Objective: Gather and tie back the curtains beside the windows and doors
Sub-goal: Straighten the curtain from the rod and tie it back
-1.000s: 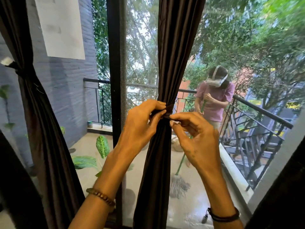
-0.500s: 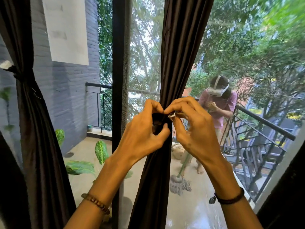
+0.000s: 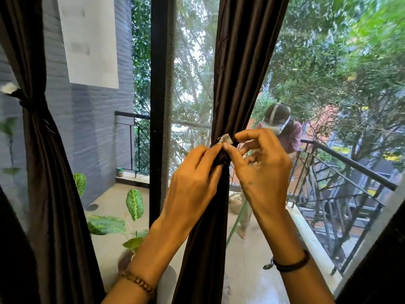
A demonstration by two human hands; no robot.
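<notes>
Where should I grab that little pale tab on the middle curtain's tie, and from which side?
Pinch the pale tab at its free tip, from above and the right. It sticks up where the middle curtain is cinched, the left hand grips the bunch just below it, and the right hand seems to meet it with thumb and forefinger from that side.

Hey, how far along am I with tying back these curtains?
Done: the left curtain is cinched by a band. In hand: the middle curtain is gathered, and the left hand and right hand pinch its tie, knot apparently unfinished. Left: the dark curtain at the right edge; whether it is tied is out of view.
</notes>
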